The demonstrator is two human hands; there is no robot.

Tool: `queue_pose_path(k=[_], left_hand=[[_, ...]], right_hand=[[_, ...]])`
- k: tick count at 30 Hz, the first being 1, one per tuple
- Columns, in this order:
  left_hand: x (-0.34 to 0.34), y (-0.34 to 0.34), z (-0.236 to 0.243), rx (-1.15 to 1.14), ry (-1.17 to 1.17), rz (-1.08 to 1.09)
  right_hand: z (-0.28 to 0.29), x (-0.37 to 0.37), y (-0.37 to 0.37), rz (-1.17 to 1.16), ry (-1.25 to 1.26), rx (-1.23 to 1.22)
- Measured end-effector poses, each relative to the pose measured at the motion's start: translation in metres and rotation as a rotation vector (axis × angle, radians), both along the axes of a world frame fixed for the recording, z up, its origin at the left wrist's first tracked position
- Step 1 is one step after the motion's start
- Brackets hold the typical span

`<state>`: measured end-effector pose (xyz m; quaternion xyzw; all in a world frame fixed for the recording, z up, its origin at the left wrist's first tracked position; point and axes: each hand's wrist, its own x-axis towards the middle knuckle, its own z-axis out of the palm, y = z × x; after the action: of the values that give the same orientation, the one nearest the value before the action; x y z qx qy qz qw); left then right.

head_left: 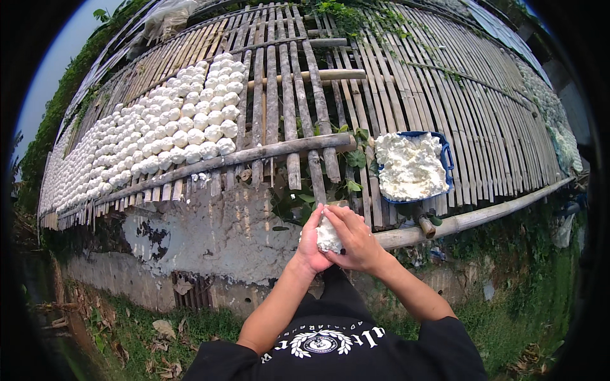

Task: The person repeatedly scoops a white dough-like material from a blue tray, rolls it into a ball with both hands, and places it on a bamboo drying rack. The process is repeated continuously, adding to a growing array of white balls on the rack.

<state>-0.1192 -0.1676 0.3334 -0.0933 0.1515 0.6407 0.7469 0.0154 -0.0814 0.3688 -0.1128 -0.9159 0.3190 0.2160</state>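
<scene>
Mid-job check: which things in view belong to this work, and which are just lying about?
Seemingly part of the work:
- white lump, between left hand and right hand
- blue tub of white mass
- white balls on bamboo rack

Seemingly just about:
- crumpled plastic
- dry leaf
- vines

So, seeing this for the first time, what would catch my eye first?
Probably the rows of round white lumps covering the left part of the slatted bamboo rack. Next, the blue container heaped with a white, crumbly mass on the rack, to the right. Then, at the centre, the left hand and right hand cupped around a white lump.
</scene>
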Motion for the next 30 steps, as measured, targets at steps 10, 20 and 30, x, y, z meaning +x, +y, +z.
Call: queue_pose_path(k=[10,20,30], left_hand=[[-0.013,-0.08,-0.014,-0.054,0.172,0.458],[-0.047,-0.157,-0.017,0.099,0.112,0.559],[-0.045,-0.17,-0.031,-0.044,0.193,0.678]], right_hand=[[-0.005,-0.049,-0.094,-0.225,0.171,-0.259],[-0.013,-0.091,-0.121,0.106,0.196,-0.289],[-0.022,-0.118,-0.157,0.056,0.082,-0.287]])
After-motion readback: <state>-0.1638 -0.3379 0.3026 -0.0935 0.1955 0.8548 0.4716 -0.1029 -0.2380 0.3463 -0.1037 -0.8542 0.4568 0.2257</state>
